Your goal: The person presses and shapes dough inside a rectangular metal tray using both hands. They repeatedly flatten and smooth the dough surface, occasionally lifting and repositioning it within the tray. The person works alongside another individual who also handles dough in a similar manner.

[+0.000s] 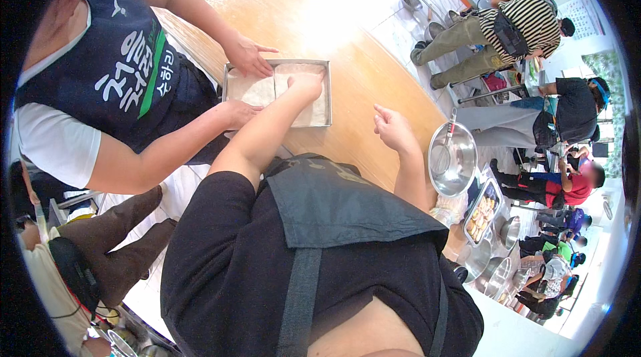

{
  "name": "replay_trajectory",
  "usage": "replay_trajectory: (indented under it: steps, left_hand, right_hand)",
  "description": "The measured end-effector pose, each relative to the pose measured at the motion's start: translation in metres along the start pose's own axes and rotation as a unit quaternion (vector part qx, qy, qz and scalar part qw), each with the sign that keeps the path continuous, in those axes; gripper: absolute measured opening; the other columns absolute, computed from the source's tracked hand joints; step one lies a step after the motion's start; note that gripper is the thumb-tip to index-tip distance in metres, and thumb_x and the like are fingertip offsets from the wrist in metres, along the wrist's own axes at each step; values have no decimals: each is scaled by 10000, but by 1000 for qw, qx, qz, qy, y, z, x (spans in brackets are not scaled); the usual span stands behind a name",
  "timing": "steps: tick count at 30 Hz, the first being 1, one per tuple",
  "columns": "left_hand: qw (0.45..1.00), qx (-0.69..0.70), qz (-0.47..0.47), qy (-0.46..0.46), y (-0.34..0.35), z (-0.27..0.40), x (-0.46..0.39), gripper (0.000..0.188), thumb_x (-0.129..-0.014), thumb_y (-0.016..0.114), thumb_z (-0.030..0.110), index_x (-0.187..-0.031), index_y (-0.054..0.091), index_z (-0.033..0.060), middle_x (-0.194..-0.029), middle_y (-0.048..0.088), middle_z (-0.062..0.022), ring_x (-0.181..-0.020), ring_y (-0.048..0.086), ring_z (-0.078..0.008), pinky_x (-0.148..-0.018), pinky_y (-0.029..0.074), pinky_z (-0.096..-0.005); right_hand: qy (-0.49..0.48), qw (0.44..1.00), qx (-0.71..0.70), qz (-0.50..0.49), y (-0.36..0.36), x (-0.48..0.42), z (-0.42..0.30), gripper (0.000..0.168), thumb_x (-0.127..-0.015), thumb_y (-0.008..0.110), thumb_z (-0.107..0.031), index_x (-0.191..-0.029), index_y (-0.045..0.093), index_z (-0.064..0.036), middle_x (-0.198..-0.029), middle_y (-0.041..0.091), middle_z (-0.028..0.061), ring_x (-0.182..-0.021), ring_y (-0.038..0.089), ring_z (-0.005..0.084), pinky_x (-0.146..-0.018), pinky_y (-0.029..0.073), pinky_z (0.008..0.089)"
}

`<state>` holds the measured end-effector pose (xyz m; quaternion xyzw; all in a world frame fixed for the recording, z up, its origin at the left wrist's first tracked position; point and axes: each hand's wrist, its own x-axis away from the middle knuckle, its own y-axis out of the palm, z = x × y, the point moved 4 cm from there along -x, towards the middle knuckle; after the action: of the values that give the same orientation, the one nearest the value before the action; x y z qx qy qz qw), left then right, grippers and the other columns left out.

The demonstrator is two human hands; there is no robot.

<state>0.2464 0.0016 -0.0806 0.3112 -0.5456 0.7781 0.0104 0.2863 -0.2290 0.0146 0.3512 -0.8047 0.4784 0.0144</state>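
A rectangular metal baking tray (329, 107) lies on the wooden table before me. Two flat pale sheets of dough (250, 89) fill it side by side, with a narrow dark gap between them. My left hand (306, 86) rests on the right-hand dough sheet (300, 69), thumb apart from the fingers. To the right of the tray, my right hand (393, 128) hovers over the table, holding nothing, with the index finger stretched out and the other fingers curled. A co-worker's two hands (250, 59) are at the left part of the tray; my forearm partly covers the nearer one.
On the wooden table (350, 147), a steel bowl (463, 177) with a balloon whisk (441, 157) stands at my right. Beyond it are a tray of sliced food (483, 214) and several metal bowls (493, 274). The aproned co-worker (115, 56) stands close at left; other people work farther right.
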Motion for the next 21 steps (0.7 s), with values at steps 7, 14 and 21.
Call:
replay_trajectory:
  steps: [7,14,21]
  left_hand:
    - [1000,13,-19,-10,8,-6,3,509,-917,273,145,-1397,246,310,-1238,517,-159,-1108,530,-309,-874,408,-504]
    - [994,96,51,-18,-19,6,42,546,-905,377,217,-1399,208,57,-1285,450,-208,-1188,445,-339,-933,364,-500]
    - [984,32,141,-106,23,-21,39,697,-908,364,430,-1381,173,-45,-1457,140,-218,-1359,116,-340,-1083,96,-492]
  right_hand:
    - [1,1000,-30,-7,3,1,2,373,-860,487,-196,-1212,535,-79,-715,621,128,-644,592,206,-659,464,342]
    - [-10,1000,-21,-15,2,7,-9,379,-857,491,-187,-1214,531,-66,-695,611,119,-631,586,193,-647,463,342]
    - [-28,999,0,-24,4,-1,-15,382,-866,481,-188,-1226,521,-66,-726,625,114,-654,593,176,-659,464,321]
